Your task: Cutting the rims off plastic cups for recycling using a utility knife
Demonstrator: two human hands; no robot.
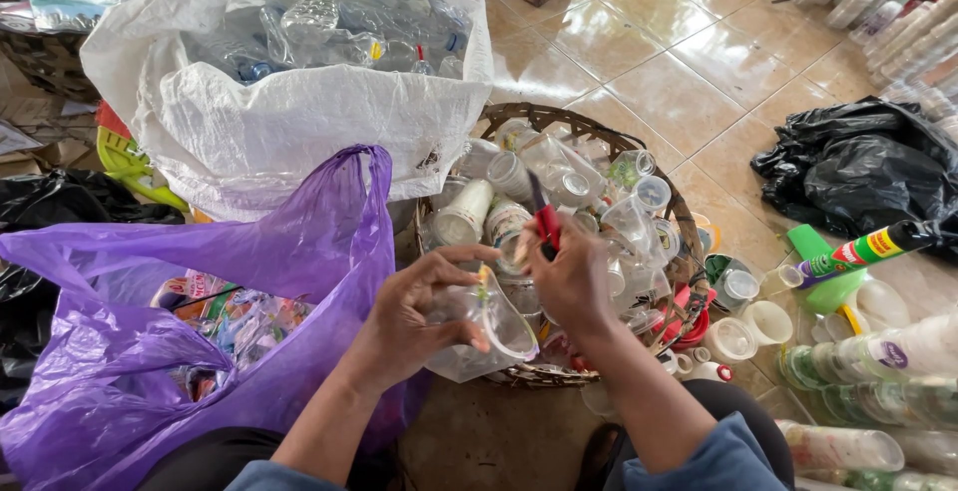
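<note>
Left hand (414,316) curled around clear plastic cup (486,326), held sideways over front rim of wicker basket (599,137). Right hand (569,271) closed on red-handled cutter (545,222) at cup's mouth. Purple bag (299,242) at left; white sack (299,122) of bottles behind; green-labelled tube (863,248) lying at right.

White woven sack (299,122) of clear bottles at upper left, purple plastic bag (200,281) of crumpled wrappers at lower left, black plastic bag (858,172) at right, tube with red, yellow and green label (870,245) below it
</note>
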